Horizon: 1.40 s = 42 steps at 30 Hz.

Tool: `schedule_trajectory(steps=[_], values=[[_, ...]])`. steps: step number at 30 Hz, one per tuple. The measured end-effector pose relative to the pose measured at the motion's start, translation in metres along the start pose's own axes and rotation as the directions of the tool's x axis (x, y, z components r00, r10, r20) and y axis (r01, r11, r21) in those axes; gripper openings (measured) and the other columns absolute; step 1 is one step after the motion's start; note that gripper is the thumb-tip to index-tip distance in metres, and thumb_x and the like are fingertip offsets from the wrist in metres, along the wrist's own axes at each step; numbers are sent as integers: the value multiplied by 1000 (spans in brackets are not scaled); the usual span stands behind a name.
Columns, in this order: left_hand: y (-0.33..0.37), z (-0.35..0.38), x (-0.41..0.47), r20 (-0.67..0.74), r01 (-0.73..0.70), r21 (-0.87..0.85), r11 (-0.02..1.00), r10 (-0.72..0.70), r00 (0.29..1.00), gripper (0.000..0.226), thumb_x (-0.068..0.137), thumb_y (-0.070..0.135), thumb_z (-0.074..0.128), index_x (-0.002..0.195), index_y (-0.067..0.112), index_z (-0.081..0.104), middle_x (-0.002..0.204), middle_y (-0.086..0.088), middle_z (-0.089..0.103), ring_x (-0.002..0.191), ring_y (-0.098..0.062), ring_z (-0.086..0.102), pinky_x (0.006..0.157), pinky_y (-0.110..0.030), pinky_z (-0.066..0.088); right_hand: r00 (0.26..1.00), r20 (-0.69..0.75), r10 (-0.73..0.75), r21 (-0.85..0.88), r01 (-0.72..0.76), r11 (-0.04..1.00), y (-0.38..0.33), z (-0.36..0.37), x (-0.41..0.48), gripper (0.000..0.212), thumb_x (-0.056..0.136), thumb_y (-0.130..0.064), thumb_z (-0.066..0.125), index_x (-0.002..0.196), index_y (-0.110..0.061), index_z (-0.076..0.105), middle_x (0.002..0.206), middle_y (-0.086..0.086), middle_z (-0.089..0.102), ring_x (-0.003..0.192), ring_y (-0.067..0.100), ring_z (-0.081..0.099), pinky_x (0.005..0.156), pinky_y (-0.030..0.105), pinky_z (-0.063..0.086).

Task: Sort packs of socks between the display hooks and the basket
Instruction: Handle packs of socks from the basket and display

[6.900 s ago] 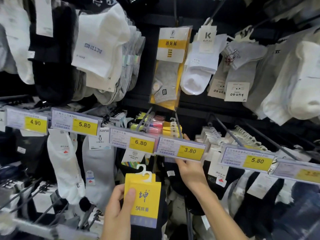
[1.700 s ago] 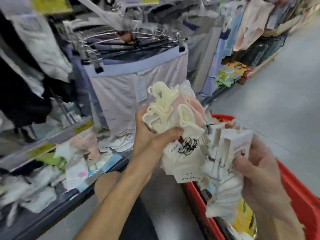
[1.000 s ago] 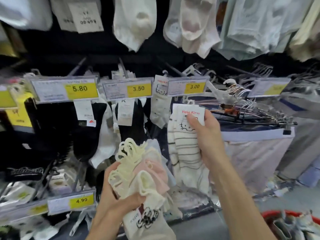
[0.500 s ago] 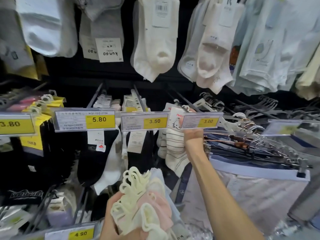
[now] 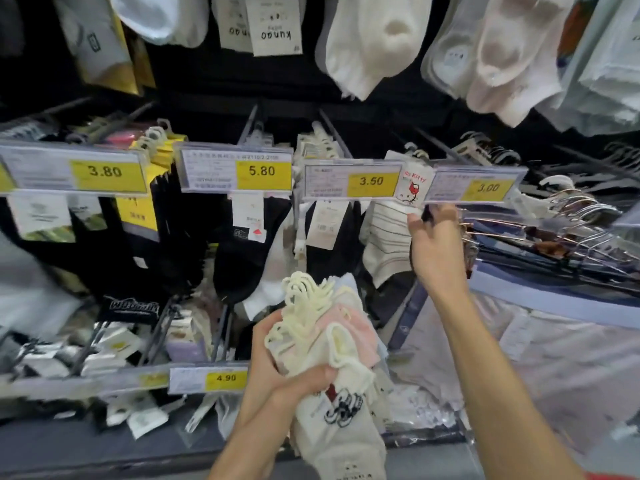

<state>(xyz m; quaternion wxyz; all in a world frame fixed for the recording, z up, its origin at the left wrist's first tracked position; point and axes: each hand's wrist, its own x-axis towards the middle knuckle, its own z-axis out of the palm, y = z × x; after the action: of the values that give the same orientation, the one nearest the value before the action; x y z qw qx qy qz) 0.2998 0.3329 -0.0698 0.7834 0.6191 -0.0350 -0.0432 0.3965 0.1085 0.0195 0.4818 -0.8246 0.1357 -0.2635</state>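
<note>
Sock wall up close: black backboard, display hooks crowded with packs, yellow price tags along the front. Against half a second ago, right hand lower, out from behind the 3.00 tag, now just beneath it. Hello Kitty striped sock pack hanging between the 3.50 tag and that one, thumb touching its edge, fingers loosely curled; cannot tell whether any pinch remains. Left hand low at centre, wrapped round a bundle of cream and pink sock packs, hangers uppermost. Red basket a mere sliver at bottom right, contents hidden.
</note>
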Motion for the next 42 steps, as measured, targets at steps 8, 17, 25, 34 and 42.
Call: schedule_trajectory(steps=[8, 17, 25, 34, 42], values=[[13, -1, -12, 22, -62, -18, 998, 63, 998, 85, 56, 18, 87, 125, 39, 44, 112, 15, 72, 103, -8, 71, 74, -17, 57, 915, 300, -271, 142, 239, 961, -14, -2, -172, 61, 77, -59, 66, 134, -47, 48, 137, -31, 41, 130, -11, 40, 95, 5, 38], [26, -23, -22, 154, -10, -92, 996, 24, 988, 83, 64, 38, 80, 132, 50, 35, 118, 21, 69, 108, -3, 68, 77, -16, 56, 928, 298, -225, 331, 121, 936, -22, 8, -173, 45, 85, -32, 72, 123, -51, 58, 128, -25, 57, 120, -6, 55, 91, 7, 44], [28, -31, -10, 61, -44, -115, 992, 51, 997, 53, 77, 8, 67, 123, 29, 49, 100, 8, 76, 88, 0, 73, 68, -13, 55, 942, 268, -202, 318, 112, 942, -25, 13, -176, 41, 84, -48, 67, 123, -49, 56, 122, -28, 56, 114, -8, 56, 86, 5, 43], [53, -30, -21, 80, -12, -150, 989, 24, 997, 52, 61, 48, 85, 106, 55, 60, 115, 13, 72, 107, -14, 71, 74, -23, 58, 913, 317, -259, 279, 171, 945, -45, 1, -168, 44, 72, -56, 70, 111, -56, 50, 118, -24, 55, 111, -5, 58, 81, 8, 47], [79, -32, -17, 106, -134, -85, 987, 142, 984, 100, 50, 54, 91, 130, 12, 48, 105, -19, 69, 78, -8, 75, 60, -15, 55, 910, 342, -233, 351, 107, 930, -58, -3, -162, 47, 69, -71, 71, 106, -46, 53, 105, -16, 67, 94, 3, 66, 74, 27, 51]])
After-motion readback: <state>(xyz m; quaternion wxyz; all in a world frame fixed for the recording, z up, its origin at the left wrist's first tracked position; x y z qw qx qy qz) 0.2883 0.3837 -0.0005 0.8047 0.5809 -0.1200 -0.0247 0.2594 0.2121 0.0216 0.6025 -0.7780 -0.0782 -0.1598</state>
